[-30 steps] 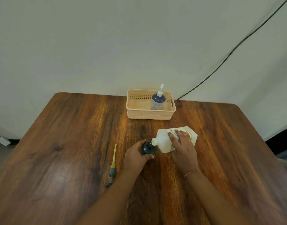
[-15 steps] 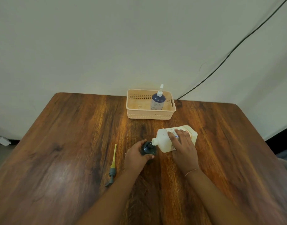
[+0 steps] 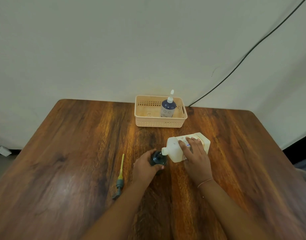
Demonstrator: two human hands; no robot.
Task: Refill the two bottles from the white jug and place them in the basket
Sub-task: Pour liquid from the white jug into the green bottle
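My right hand (image 3: 196, 156) grips the white jug (image 3: 174, 149), tipped over to the left so its spout sits at the mouth of a small dark bottle (image 3: 158, 159). My left hand (image 3: 145, 166) wraps around that uncapped bottle and holds it upright on the table. A peach basket (image 3: 148, 121) stands at the table's far edge, near the wall. Inside it, at the right, stands a dark blue bottle (image 3: 167, 108) with a white pump top.
A pump head with a yellow tube (image 3: 120, 177) lies on the wooden table (image 3: 71, 161) left of my left hand. A black cable (image 3: 244, 58) runs down the wall behind the basket's right side.
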